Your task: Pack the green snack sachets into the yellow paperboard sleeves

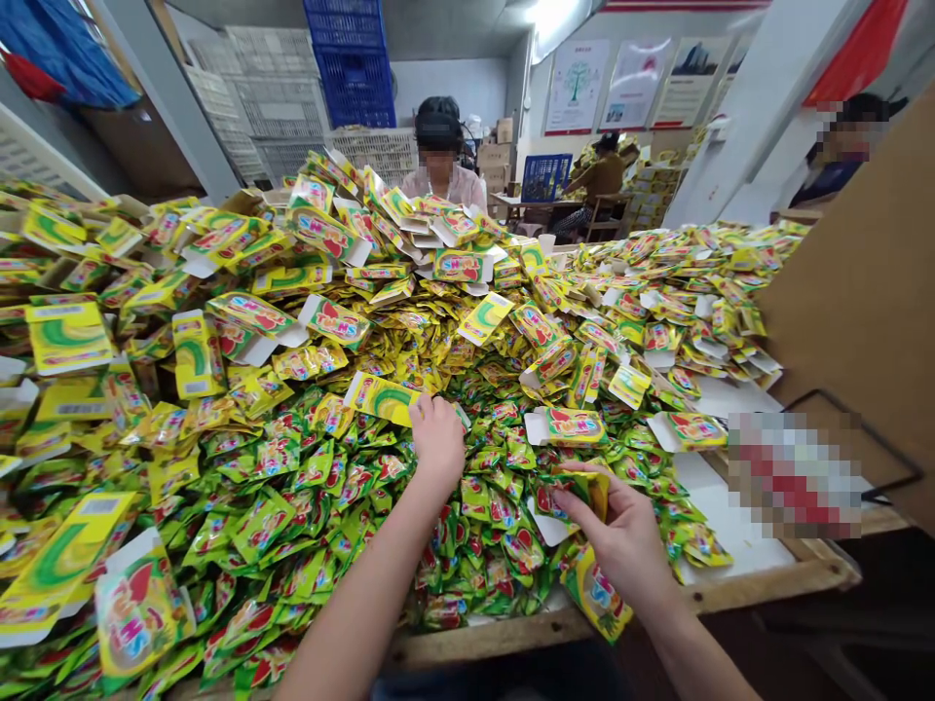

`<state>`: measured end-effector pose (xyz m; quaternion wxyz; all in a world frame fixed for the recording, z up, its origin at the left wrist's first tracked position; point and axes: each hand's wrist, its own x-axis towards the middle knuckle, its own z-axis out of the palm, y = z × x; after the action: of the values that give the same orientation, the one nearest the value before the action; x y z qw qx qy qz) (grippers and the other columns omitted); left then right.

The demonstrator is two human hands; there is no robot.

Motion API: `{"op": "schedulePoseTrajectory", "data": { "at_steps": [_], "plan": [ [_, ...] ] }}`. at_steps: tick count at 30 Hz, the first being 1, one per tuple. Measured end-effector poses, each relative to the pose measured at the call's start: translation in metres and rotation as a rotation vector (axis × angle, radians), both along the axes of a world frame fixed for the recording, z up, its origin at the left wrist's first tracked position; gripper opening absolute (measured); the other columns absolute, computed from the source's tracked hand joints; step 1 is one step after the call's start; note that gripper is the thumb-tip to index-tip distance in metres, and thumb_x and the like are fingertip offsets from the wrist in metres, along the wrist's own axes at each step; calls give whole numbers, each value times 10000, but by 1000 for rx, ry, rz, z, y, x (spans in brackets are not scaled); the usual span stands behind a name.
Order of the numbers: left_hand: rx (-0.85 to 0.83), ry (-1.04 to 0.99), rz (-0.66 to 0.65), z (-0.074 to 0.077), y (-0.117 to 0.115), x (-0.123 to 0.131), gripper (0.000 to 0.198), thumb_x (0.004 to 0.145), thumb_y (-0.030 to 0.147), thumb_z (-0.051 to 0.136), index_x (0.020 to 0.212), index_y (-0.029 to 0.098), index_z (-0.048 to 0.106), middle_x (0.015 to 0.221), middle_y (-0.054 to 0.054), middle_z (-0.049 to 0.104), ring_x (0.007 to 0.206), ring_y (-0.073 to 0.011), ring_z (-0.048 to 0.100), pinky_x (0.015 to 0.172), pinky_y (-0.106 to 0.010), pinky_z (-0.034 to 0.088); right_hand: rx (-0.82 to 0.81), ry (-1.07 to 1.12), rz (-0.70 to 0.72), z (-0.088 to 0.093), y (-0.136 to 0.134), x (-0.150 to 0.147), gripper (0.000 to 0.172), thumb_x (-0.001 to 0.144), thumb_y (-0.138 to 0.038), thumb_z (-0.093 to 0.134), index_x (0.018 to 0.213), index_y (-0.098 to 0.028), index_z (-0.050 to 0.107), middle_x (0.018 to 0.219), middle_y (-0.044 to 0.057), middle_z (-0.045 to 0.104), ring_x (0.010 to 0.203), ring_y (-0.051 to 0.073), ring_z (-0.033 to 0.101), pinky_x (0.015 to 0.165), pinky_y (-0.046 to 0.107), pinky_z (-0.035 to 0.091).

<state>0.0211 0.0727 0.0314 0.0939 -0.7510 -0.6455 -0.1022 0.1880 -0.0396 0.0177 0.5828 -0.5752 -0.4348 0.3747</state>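
Note:
My left hand is closed on the right end of a small yellow carton with a green swirl, which lies over the heap in front of me. Its fingertips are partly hidden behind the hand. My right hand, nearer the table's front edge, pinches a few small candy sachets, a green one and a yellow one, between thumb and fingers. Just below it, a yellow sachet or carton with a pineapple print tilts over the wooden edge. Green sachets lie thick around both hands.
Many open yellow cartons are piled high at the back and left. The wooden table rim runs along the front. At right stands a brown cardboard panel. Another person sits across the heap; blue crates are stacked behind.

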Motion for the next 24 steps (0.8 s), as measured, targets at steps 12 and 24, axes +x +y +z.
{"op": "schedulePoseTrajectory", "data": {
  "at_steps": [12,24],
  "plan": [
    [160,-562,-344,-3,-52,-5,635,667,205,649,1233,200,361,1061,-87,591,941,-254,591,810,-388,465,268,-6,-121,46,11,8,258,693,-327,731,909,-218,638,809,26,715,704,176,672,624,279,552],
    [312,-628,-468,-20,-67,-5,620,746,316,604,1305,213,356,1117,-95,614,968,-245,609,832,-360,496,514,-290,-77,50,17,-15,247,704,-201,713,930,-242,621,862,22,691,707,159,668,630,265,567]
  ]
}}
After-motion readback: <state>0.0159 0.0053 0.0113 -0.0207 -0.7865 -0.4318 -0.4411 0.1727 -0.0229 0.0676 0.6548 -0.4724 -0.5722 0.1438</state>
